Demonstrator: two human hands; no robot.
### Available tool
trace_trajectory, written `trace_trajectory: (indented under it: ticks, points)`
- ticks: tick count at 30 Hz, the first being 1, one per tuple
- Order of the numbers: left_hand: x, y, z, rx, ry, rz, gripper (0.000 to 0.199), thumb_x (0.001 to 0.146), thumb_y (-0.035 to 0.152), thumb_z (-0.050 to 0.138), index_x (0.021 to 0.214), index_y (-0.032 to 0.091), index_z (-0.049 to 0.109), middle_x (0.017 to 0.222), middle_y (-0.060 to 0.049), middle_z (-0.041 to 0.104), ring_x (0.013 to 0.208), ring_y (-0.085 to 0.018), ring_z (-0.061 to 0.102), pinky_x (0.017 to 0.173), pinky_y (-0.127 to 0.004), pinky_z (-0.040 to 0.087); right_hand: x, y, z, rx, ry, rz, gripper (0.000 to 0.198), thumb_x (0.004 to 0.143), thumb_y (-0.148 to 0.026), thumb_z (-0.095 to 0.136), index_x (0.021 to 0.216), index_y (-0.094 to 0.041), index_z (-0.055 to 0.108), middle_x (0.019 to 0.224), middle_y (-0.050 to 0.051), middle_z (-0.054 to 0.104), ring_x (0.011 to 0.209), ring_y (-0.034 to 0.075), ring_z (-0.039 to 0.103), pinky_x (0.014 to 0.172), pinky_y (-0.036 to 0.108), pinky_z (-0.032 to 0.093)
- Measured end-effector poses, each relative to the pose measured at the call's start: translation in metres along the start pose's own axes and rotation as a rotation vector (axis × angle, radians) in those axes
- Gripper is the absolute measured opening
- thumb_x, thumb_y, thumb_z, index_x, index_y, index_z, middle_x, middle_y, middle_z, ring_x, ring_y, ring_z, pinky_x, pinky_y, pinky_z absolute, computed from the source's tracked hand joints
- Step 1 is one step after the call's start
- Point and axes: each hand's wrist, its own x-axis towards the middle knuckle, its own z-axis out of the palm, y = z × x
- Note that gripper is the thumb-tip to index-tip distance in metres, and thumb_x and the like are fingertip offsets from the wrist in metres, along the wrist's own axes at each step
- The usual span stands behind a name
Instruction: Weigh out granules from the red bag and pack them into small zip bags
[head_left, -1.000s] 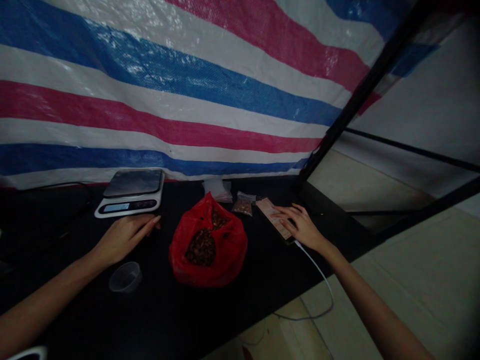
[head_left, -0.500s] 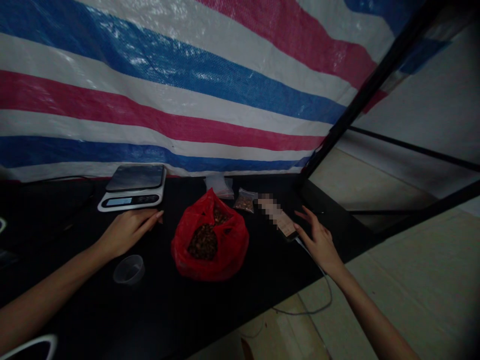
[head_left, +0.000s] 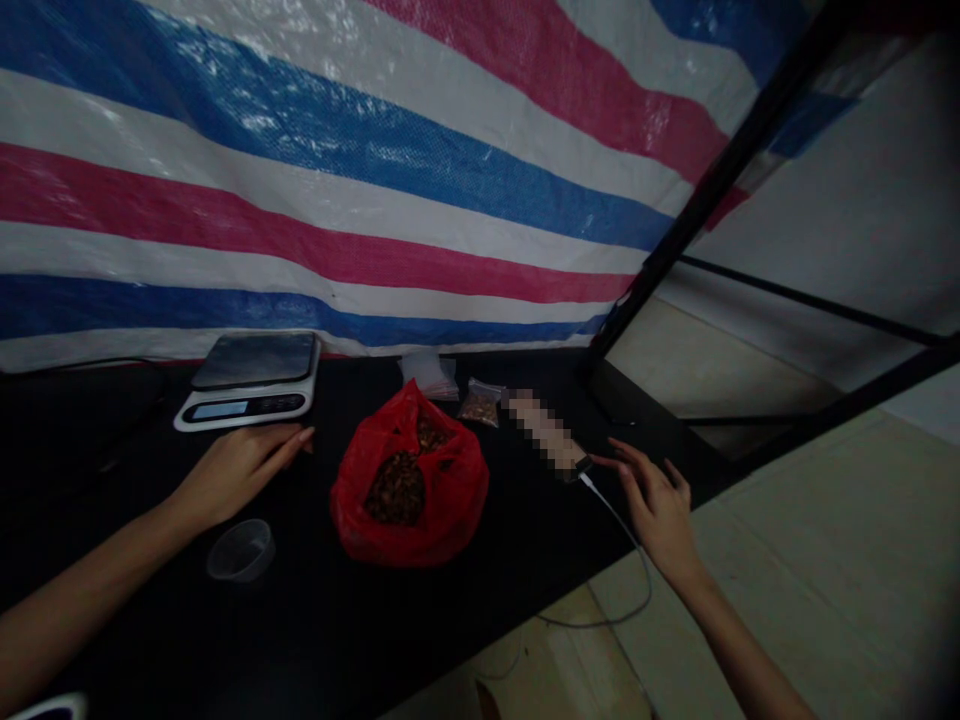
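Note:
My left hand (head_left: 229, 478) rests on the black table just in front of a white kitchen scale (head_left: 251, 375), fingers stretched out and holding nothing. Below it stands a small clear plastic cup (head_left: 241, 550). A red plastic bag (head_left: 450, 500), its mouth open on brown seeds or nuts (head_left: 397, 487), sits between my hands. My right hand (head_left: 660, 505) has its fingers spread, with one fingertip close to the near end of a phone (head_left: 544, 430); whether it touches is unclear. The phone's screen is partly blurred.
Behind the red bag lie a stack of clear zip bags (head_left: 429, 375) and a small filled zip bag (head_left: 482, 403). A white cable (head_left: 619, 515) runs from the phone over the table's right edge. Striped sheeting (head_left: 375, 220) hangs behind; a black frame post (head_left: 697, 210) rises at right.
My right hand has drawn back slightly to the right, away from the phone's lower end. My left hand stays by the scale. The view has shifted a little to the right.

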Motion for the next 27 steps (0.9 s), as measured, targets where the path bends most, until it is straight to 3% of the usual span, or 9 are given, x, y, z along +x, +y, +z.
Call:
trace_trajectory:
  ticks: [5, 12, 20, 24, 27]
  points:
    - [-0.001, 0.005, 0.002, 0.007, 0.065, 0.002, 0.051, 0.082, 0.053, 0.022, 0.076, 0.02, 0.06, 0.064, -0.001, 0.06, 0.066, -0.017, 0.056, 0.063, -0.024, 0.037, 0.0, 0.001, 0.009, 0.019, -0.024, -0.027, 0.034, 0.087, -0.038, 0.027, 0.115, -0.029, 0.044, 0.111, 0.001, 0.06, 0.106, 0.021, 0.051, 0.097, 0.052, 0.017]
    - [-0.002, 0.005, 0.002, 0.023, 0.065, 0.0, 0.048, 0.082, 0.052, 0.025, 0.076, 0.019, 0.06, 0.063, 0.001, 0.058, 0.065, -0.016, 0.055, 0.063, -0.024, 0.036, 0.001, 0.001, 0.014, 0.06, -0.024, 0.007, 0.034, 0.087, -0.037, 0.028, 0.117, -0.029, 0.041, 0.099, -0.001, 0.066, 0.104, 0.021, 0.053, 0.097, 0.051, 0.019]
    - [-0.001, 0.005, 0.004, 0.018, 0.063, 0.018, 0.048, 0.082, 0.052, 0.024, 0.077, 0.02, 0.059, 0.07, 0.0, 0.061, 0.071, -0.018, 0.056, 0.067, -0.025, 0.036, 0.011, -0.003, 0.024, 0.068, -0.074, -0.043, 0.033, 0.087, -0.037, 0.026, 0.113, -0.029, 0.046, 0.103, 0.001, 0.064, 0.102, 0.022, 0.054, 0.097, 0.056, 0.018]
    - [-0.002, 0.006, -0.001, 0.025, 0.051, 0.028, 0.045, 0.082, 0.05, 0.026, 0.076, 0.02, 0.059, 0.067, 0.0, 0.061, 0.068, -0.017, 0.056, 0.064, -0.024, 0.036, 0.028, -0.021, 0.028, 0.094, -0.172, -0.118, 0.037, 0.088, -0.038, 0.025, 0.122, -0.03, 0.035, 0.118, 0.003, 0.055, 0.111, 0.022, 0.047, 0.097, 0.061, 0.011]
    - [-0.003, 0.007, -0.005, 0.01, 0.022, 0.052, 0.043, 0.082, 0.049, 0.027, 0.077, 0.021, 0.059, 0.069, 0.001, 0.061, 0.068, -0.016, 0.057, 0.064, -0.022, 0.037, 0.034, -0.03, 0.025, 0.095, -0.162, -0.15, 0.04, 0.088, -0.038, 0.025, 0.127, -0.03, 0.027, 0.124, 0.004, 0.05, 0.116, 0.023, 0.041, 0.097, 0.062, 0.012]
